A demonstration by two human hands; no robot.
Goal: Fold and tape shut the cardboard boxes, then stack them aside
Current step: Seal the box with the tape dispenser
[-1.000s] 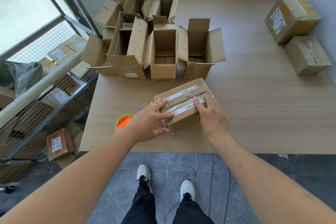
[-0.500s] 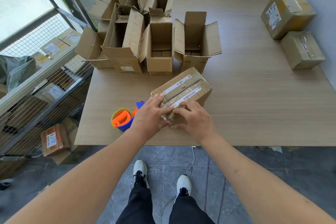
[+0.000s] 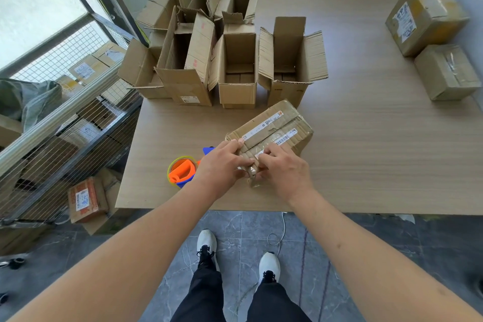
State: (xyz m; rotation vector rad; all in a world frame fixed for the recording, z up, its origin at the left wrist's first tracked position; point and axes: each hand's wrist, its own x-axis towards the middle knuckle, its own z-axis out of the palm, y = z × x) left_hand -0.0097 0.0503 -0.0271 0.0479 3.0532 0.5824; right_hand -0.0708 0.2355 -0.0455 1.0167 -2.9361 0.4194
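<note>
- Lying closed near the front edge of the wooden table, a small cardboard box sits at an angle, with white barcode labels and glossy tape along its top seam.
- Both hands meet at the box's near end: the left hand rests on the near-left corner, fingers curled over the top edge, gripping the box.
- The right hand sits just beside it on the near end, fingers bent and pressing down on the taped seam and over the end face; whether it pinches the tape or only presses it cannot be told.
- The rest of the box extends away from the hands toward the far right, uncovered.
- An orange-and-blue tape dispenser lies on the table just left of the left hand, partly hidden by the wrist.
- Beyond the box, a cluster of open boxes stands upright with flaps raised, the nearest close to the box's far corner.
- Two sealed boxes rest well apart at the table's far right, side by side against the wall.
- A wire-mesh cage holding more parcels stands left of the table; the person's white shoes show on the grey tiled floor below.
</note>
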